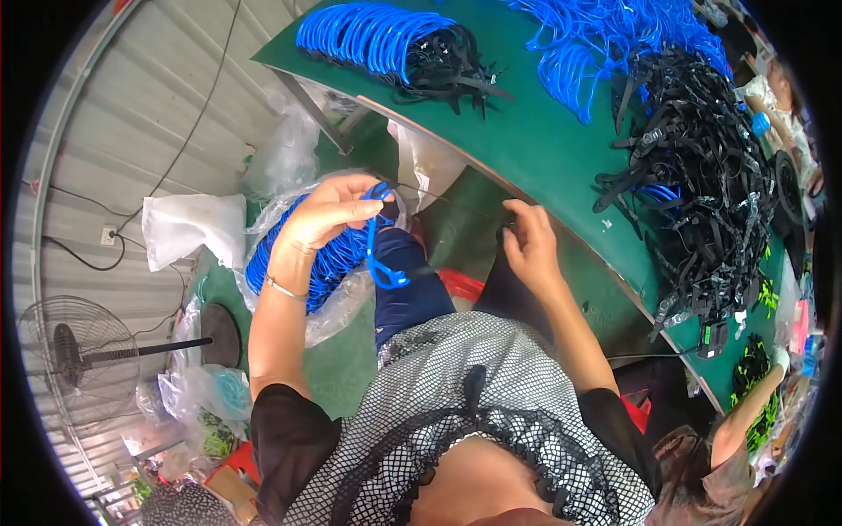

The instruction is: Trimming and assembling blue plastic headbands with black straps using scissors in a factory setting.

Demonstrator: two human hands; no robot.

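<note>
My left hand [338,215] is closed, thumb and fingers pinching a glossy blue plastic frame [375,250] shaped like a narrow loop. The frame hangs down over my left thigh, its lower end slightly blurred. A thin dark strand [438,196] runs from beside my left fingertips toward my right hand; where it ends I cannot make out. My right hand [532,245] is raised near the table edge, fingers bent and thumb apart, with nothing plainly held. Below my left wrist, a clear plastic bag [329,320] holds many similar blue frames [331,263].
On the green table [491,131] lie a row of blue frames [368,35] with black straps, a blue heap [631,31] and a large pile of black straps [693,175]. A standing fan [79,351] and white sack [193,230] are at left. Another person's arm [745,408] reaches in at right.
</note>
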